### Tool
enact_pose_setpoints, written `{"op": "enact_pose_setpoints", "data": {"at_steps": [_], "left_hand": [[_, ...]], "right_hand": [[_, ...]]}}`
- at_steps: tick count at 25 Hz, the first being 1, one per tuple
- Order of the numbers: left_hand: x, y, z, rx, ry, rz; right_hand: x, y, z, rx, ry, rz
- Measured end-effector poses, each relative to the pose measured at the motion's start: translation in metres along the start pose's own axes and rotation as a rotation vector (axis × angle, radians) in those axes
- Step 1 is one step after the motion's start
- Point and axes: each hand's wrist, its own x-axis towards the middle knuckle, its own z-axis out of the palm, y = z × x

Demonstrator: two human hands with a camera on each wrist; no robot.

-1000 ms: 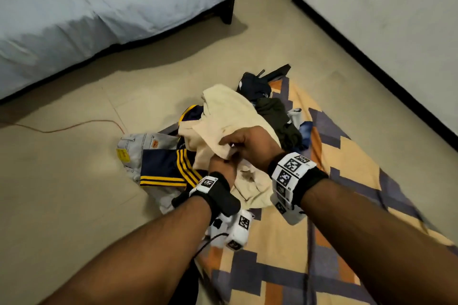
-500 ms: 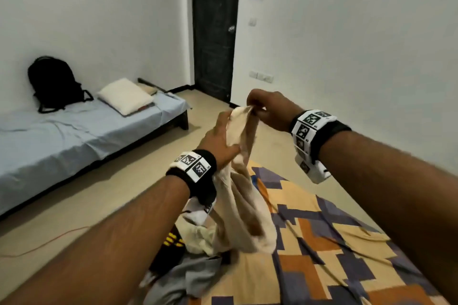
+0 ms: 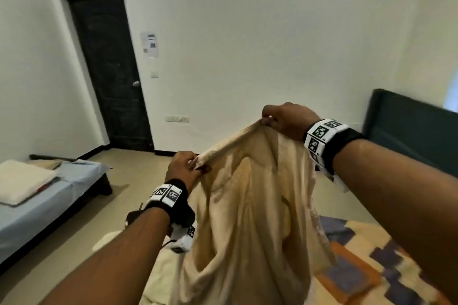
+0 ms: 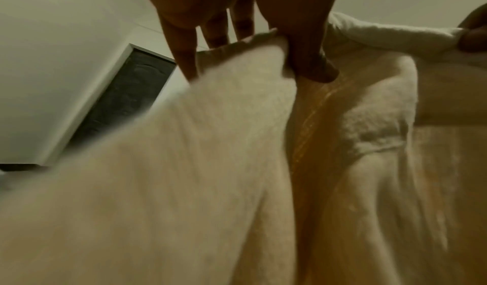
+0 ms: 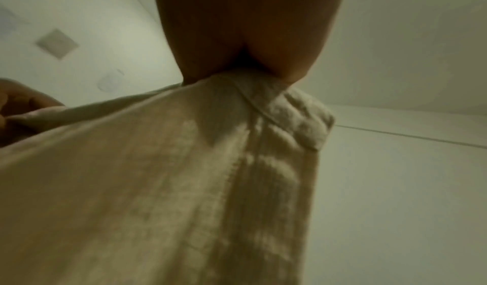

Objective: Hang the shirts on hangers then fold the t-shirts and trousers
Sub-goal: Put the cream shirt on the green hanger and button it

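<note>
A cream-coloured garment point(image 3: 252, 218) hangs in the air in front of me, its top edge stretched between both hands. My left hand point(image 3: 190, 164) pinches the lower left end of that edge; in the left wrist view the thumb and fingers of the left hand point(image 4: 287, 60) clamp the cream cloth point(image 4: 184, 164). My right hand point(image 3: 270, 119) holds the higher right end, and the right wrist view shows the right hand point(image 5: 237, 71) pinching a seam of the cloth point(image 5: 184, 175). The other clothes are hidden behind the garment.
A patterned orange, purple and cream mat point(image 3: 359, 262) lies on the floor below. A low bed with a blue sheet point(image 3: 37, 208) and a pillow point(image 3: 19, 181) stands at the left. A dark door point(image 3: 109, 69) is ahead, and a dark green headboard point(image 3: 411, 129) at the right.
Both hands have lifted the cream garment off the pile and drawn apart, spreading its top edge. The view has tilted up from the floor to the room.
</note>
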Motion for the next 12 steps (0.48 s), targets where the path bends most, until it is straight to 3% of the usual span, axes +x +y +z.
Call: {"op": "enact_pose_setpoints", "data": {"at_steps": [6, 10, 12], "left_hand": [[-0.005, 0.023, 0.017, -0.113, -0.398, 0.223], [-0.037, 0.016, 0.039, -0.082, -0.559, 0.319], [-0.05, 0.01, 0.05, -0.037, -0.56, 0.393]], "right_hand": [[-0.09, 0.059, 0.004, 0.081, -0.31, 0.13], [-0.167, 0.081, 0.071, 0.102, -0.748, 0.256], [-0.202, 0.083, 0.107, 0.144, -0.884, 0.296]]}}
